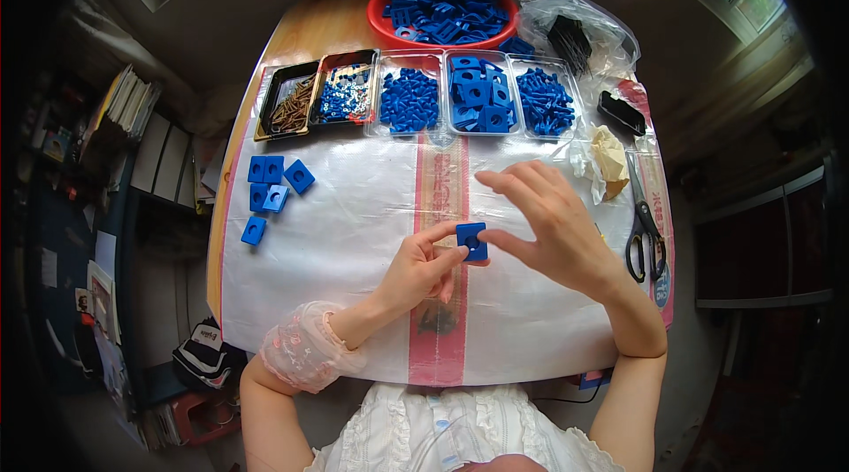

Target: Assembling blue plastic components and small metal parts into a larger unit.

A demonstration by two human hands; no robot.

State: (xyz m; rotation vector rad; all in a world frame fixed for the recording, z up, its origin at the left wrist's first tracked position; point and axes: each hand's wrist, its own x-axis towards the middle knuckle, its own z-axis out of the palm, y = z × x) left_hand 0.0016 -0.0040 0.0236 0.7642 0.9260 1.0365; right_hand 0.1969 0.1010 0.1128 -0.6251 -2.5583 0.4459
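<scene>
My left hand (pixel 433 261) pinches a blue plastic block (pixel 472 242) with a round hole, above the middle of the table. Right beside it, my right hand (pixel 550 229) has its fingers spread, the thumb close to the block's right edge; whether the thumb touches it I cannot tell. Several similar blue blocks (pixel 299 176) lie in a loose group on the sheet to the left. Beyond my hands, a clear tray holds blue holed blocks (pixel 475 93). Next to it stand trays of small blue cone-like pieces (pixel 409 100) and small blue parts (pixel 544 102).
Long brownish screws (pixel 293 106) fill a black tray at the far left, beside a tray of small mixed parts (pixel 346 99). A red basin (pixel 380 23) of blue pieces stands behind. To the right are black scissors (pixel 646 237), crumpled paper (pixel 610 158), a phone (pixel 622 113) and a plastic bag (pixel 610 30).
</scene>
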